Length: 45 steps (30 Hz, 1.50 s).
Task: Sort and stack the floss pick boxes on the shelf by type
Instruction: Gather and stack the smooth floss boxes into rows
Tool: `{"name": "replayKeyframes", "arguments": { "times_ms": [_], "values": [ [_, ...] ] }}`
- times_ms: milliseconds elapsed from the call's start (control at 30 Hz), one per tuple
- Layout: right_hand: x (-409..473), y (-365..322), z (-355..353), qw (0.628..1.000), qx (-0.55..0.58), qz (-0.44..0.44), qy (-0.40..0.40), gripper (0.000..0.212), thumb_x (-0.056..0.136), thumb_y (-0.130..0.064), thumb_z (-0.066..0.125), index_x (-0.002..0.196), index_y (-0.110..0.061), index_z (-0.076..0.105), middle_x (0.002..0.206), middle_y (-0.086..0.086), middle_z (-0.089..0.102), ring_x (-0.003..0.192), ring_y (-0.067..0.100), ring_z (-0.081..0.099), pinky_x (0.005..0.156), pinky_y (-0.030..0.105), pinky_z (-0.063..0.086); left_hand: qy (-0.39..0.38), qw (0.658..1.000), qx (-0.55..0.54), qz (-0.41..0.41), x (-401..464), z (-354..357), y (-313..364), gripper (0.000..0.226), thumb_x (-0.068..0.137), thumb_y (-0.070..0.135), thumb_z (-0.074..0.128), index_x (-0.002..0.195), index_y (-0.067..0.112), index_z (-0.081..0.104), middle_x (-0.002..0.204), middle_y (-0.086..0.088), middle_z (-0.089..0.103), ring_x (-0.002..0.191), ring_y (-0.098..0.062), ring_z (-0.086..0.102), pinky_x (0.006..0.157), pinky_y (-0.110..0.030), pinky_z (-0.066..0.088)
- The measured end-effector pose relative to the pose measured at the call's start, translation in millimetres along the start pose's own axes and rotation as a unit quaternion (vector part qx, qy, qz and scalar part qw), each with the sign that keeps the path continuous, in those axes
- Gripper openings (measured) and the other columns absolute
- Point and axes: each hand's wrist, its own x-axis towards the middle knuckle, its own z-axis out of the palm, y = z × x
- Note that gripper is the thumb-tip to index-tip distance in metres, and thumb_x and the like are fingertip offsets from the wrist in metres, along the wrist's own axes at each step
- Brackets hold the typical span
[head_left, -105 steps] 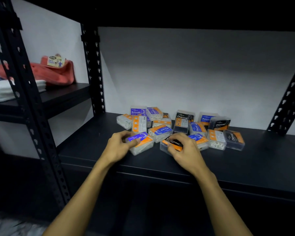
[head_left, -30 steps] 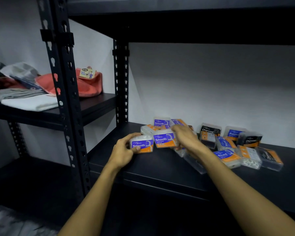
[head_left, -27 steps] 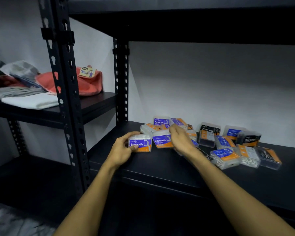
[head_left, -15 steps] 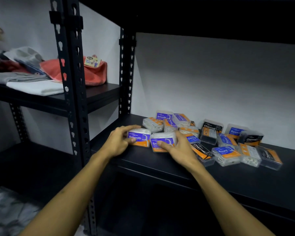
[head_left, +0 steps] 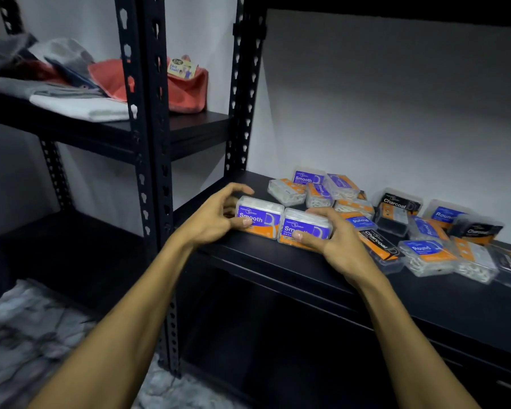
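Two clear "Smooth" floss pick boxes with purple and orange labels stand side by side at the front left of the black shelf (head_left: 281,270). My left hand (head_left: 216,216) grips the left Smooth box (head_left: 258,216), thumb on its front. My right hand (head_left: 337,243) grips the right Smooth box (head_left: 306,227) from the right side. Behind and to the right lies a loose pile: more Smooth boxes (head_left: 307,177), blue "Round" boxes (head_left: 424,250) and black "Charcoal" boxes (head_left: 396,206).
A black upright post (head_left: 151,143) stands just left of my left hand. The neighbouring higher shelf at left holds folded towels (head_left: 83,106) and a red cloth (head_left: 186,90). A white wall backs the shelf. Marbled floor shows at the lower left.
Both hands have set the two Smooth boxes down side by side at the shelf's front left. My right hand shifted from the box's front to its right side.
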Motion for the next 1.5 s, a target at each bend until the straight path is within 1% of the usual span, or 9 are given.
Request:
{"name": "replayKeyframes", "arguments": {
  "times_ms": [233,400,567,733,967,1133,1267,1400,1500],
  "values": [
    [-4.4,-5.3,-0.5,0.999,0.035,-0.007,-0.019,0.032,0.076,-0.021,0.084,0.100,-0.030,0.065,0.107,0.001,0.071,0.100,0.018,0.068,0.090,0.040,0.057,0.000,0.999,-0.036,-0.016,-1.7,-1.6,3.0,0.040,0.084,0.011,0.074,0.121,0.011,0.059,0.117,-0.015,0.069,0.114,-0.027,0.066,0.095,-0.045,0.056],
    [-6.9,-7.8,-2.3,0.999,0.042,-0.005,-0.021,0.033,0.074,-0.022,0.085,0.098,-0.036,0.066,0.108,0.000,0.070,0.101,0.017,0.067,0.091,0.042,0.057,-0.004,0.999,-0.046,-0.018,-2.9,-2.2,5.1,0.042,0.080,0.014,0.075,0.119,0.011,0.060,0.117,-0.015,0.068,0.111,-0.023,0.067,0.088,-0.033,0.059],
    [-8.2,-8.8,-3.4,0.999,0.046,0.004,-0.025,0.048,0.070,-0.028,0.087,0.113,-0.032,0.065,0.112,-0.003,0.069,0.103,0.013,0.067,0.088,0.036,0.059,-0.002,0.998,-0.053,-0.021,-2.7,-2.8,4.5,0.045,0.081,0.013,0.076,0.123,0.011,0.060,0.119,-0.013,0.068,0.114,-0.021,0.066,0.090,-0.034,0.058],
    [-9.2,-9.1,-2.7,0.998,0.048,-0.009,-0.030,0.036,0.072,-0.022,0.086,0.100,-0.033,0.067,0.105,-0.004,0.072,0.100,0.014,0.068,0.088,0.037,0.058,-0.017,0.999,-0.046,-0.017,-2.6,0.0,8.0,0.044,0.082,0.008,0.077,0.123,0.011,0.061,0.116,-0.008,0.071,0.110,-0.016,0.068,0.091,-0.028,0.056],
    [-8.7,-5.8,-3.2,0.998,0.049,-0.014,-0.027,0.042,0.071,-0.024,0.086,0.109,-0.024,0.068,0.104,-0.005,0.072,0.099,0.009,0.068,0.079,0.024,0.058,-0.033,0.999,-0.039,-0.012,-2.1,-0.9,7.5,0.037,0.084,0.007,0.075,0.117,0.013,0.061,0.113,-0.007,0.071,0.108,-0.016,0.068,0.087,-0.027,0.057],
    [-8.5,-5.7,-2.8,0.998,0.054,-0.013,-0.026,0.045,0.064,-0.032,0.087,0.106,-0.027,0.069,0.104,-0.001,0.073,0.099,0.013,0.069,0.087,0.037,0.059,-0.036,0.999,-0.038,-0.013,-0.3,-1.4,5.1,0.036,0.084,0.009,0.075,0.117,0.015,0.062,0.110,-0.005,0.072,0.105,-0.015,0.069,0.087,-0.029,0.056],
    [-9.7,-7.2,-3.2,0.998,0.053,-0.013,-0.028,0.046,0.060,-0.038,0.085,0.103,-0.032,0.068,0.106,-0.001,0.072,0.102,0.015,0.068,0.089,0.041,0.058,-0.035,0.999,-0.040,-0.014,-0.4,-1.3,5.2,0.036,0.084,0.010,0.075,0.116,0.017,0.062,0.109,-0.005,0.072,0.105,-0.016,0.069,0.086,-0.027,0.056],
    [-11.3,-9.8,-2.9,0.998,0.049,-0.015,-0.030,0.044,0.061,-0.039,0.084,0.101,-0.034,0.067,0.106,-0.002,0.071,0.102,0.014,0.067,0.089,0.040,0.058,-0.030,0.999,-0.035,-0.015,-1.8,-0.5,6.3,0.037,0.084,0.008,0.076,0.117,0.016,0.062,0.109,-0.004,0.072,0.105,-0.014,0.069,0.086,-0.026,0.056],
    [-11.4,-11.2,-2.9,0.999,0.037,-0.018,-0.029,0.052,0.061,-0.042,0.084,0.109,-0.033,0.066,0.111,-0.003,0.069,0.101,0.011,0.067,0.086,0.034,0.059,-0.030,0.999,-0.034,-0.015,-2.1,0.2,7.9,0.046,0.083,0.008,0.077,0.124,0.019,0.061,0.111,-0.002,0.072,0.105,-0.013,0.069,0.086,-0.026,0.055]
  ]
}}
